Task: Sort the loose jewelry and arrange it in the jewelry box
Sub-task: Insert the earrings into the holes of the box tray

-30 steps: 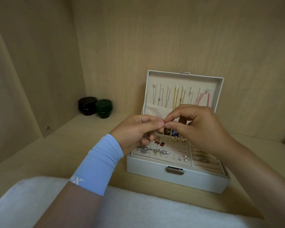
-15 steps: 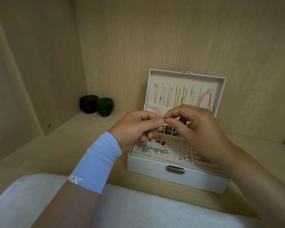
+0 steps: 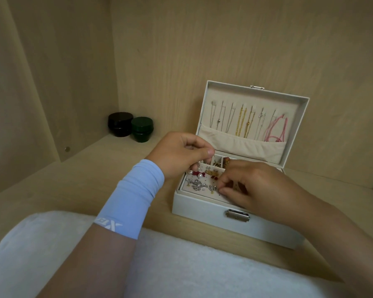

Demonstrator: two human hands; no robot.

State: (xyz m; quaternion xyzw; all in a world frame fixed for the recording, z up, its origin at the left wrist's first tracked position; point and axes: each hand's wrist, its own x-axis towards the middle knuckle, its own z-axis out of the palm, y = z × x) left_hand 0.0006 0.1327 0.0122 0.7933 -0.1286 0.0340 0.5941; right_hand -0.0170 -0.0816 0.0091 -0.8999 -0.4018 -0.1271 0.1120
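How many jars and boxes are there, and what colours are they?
Black jar: 1
Green jar: 1
White jewelry box: 1
Total: 3

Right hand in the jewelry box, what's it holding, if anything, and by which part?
Cannot tell. The right hand has fingertips pinched together on the earring panel beside the silver studs; anything held is hidden.
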